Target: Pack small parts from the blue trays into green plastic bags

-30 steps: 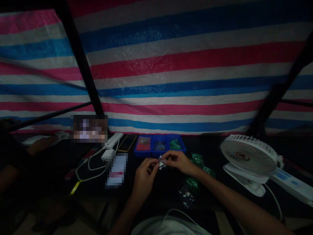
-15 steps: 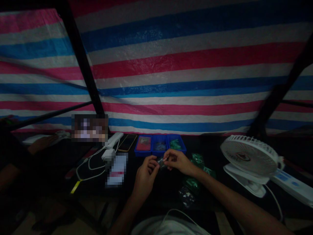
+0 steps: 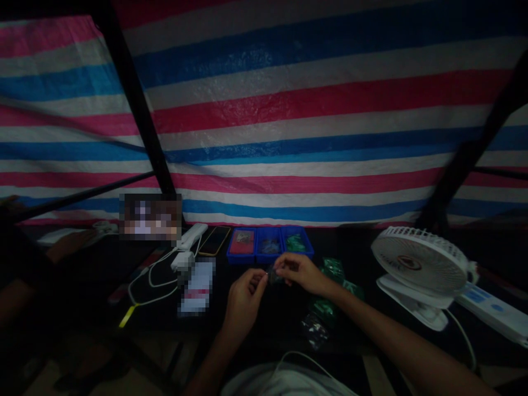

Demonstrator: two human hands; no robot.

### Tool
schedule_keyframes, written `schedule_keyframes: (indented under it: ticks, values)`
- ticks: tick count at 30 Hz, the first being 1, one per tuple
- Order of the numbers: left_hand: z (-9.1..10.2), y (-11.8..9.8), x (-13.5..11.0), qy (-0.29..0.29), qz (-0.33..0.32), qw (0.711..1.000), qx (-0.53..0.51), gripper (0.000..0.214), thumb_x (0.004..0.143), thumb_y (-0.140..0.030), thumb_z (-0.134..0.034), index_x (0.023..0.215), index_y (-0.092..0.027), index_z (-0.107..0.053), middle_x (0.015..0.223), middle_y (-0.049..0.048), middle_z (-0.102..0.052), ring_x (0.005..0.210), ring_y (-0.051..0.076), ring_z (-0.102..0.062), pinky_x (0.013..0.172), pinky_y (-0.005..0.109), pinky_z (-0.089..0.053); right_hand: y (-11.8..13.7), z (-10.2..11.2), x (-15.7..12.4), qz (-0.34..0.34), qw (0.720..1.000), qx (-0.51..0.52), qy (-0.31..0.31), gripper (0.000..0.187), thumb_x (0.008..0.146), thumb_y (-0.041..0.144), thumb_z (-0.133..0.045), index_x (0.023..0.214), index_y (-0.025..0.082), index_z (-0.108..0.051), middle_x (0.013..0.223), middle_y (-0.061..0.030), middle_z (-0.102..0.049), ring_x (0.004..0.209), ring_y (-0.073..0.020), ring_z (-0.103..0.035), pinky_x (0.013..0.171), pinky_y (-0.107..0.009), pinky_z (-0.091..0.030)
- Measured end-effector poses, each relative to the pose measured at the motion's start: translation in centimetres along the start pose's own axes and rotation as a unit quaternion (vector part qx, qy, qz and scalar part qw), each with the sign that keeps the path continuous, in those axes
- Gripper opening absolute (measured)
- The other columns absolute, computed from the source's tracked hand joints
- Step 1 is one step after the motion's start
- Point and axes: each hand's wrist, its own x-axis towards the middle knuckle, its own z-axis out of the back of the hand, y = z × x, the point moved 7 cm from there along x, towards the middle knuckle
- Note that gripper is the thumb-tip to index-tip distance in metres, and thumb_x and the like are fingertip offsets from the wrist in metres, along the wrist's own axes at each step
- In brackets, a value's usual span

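Head view: a small clear packet (image 3: 274, 275) is held up between two hands, in front of the row of blue bins (image 3: 266, 257).
The packet lies right of the left hand (image 3: 244, 300) and left of the right hand (image 3: 303, 273), about equally near both; its long axis is too dim to tell. The left thumb and fingers pinch its left edge, the right fingertips close on the opposite side, both nearly together. Green packets (image 3: 325, 312) lie near the right forearm.

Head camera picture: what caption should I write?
Left hand and right hand pinch a small packet near three blue trays.
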Motion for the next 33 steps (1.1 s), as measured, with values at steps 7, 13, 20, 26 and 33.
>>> schedule_keyframes:
  ticks: [7, 13, 20, 26, 33]
  values:
    - [0.2, 0.1, -0.1, -0.011, 0.0, 1.0, -0.019, 0.028, 0.101, -0.043, -0.059, 0.1, -0.02, -0.076, 0.081, 0.0036, -0.077, 0.075, 0.02, -0.073, 0.07, 0.028, -0.053, 0.6, 0.7, -0.1, 0.035, 0.994, -0.101, -0.02, 0.037, 0.09, 0.053, -0.077, 0.097, 0.018, -0.083, 0.08, -0.0024, -0.067, 0.057, -0.0101, -0.054, 0.05, -0.021, -0.042]
    - [-0.1, 0.2, 0.0, 0.012, -0.008, 0.999, -0.051, 0.025, 0.101, -0.038, -0.059, 0.11, -0.021, -0.076, 0.092, 0.0049, -0.08, 0.083, 0.02, -0.076, 0.077, 0.028, -0.058, -0.5, 0.2, -0.1, -0.02, 0.999, -0.026, 0.003, 0.045, 0.093, 0.057, -0.07, 0.107, 0.015, -0.078, 0.083, -0.0045, -0.075, 0.047, -0.0096, -0.061, 0.045, -0.02, -0.044]
    - [0.0, 0.0, 0.0, -0.002, -0.033, 0.999, -0.03, 0.021, 0.101, -0.034, -0.061, 0.107, -0.023, -0.078, 0.106, 0.0057, -0.079, 0.094, 0.021, -0.075, 0.08, 0.029, -0.057, 0.2, 0.3, -0.1, 0.006, 1.0, -0.005, -0.008, 0.04, 0.095, 0.054, -0.069, 0.104, 0.016, -0.076, 0.069, -0.0009, -0.07, 0.052, -0.0131, -0.065, 0.053, -0.022, -0.048]
    - [0.2, -0.4, 0.0, -0.006, -0.055, 0.998, -0.017, 0.02, 0.102, -0.03, -0.059, 0.105, -0.022, -0.077, 0.107, 0.0057, -0.076, 0.097, 0.02, -0.073, 0.078, 0.028, -0.055, 0.6, 0.6, -0.1, 0.031, 0.999, -0.028, -0.02, 0.037, 0.096, 0.052, -0.069, 0.099, 0.016, -0.077, 0.095, -0.0052, -0.073, 0.056, -0.0095, -0.061, 0.055, -0.023, -0.045]
    - [0.2, -0.1, 0.1, -0.007, -0.05, 0.999, -0.014, 0.02, 0.101, -0.027, -0.058, 0.11, -0.023, -0.076, 0.113, 0.0066, -0.075, 0.1, 0.021, -0.072, 0.081, 0.029, -0.056, 1.0, 0.4, -0.2, 0.04, 0.998, -0.048, -0.009, 0.037, 0.096, 0.052, -0.069, 0.096, 0.016, -0.079, 0.091, -0.0042, -0.071, 0.056, -0.0092, -0.057, 0.055, -0.023, -0.043]
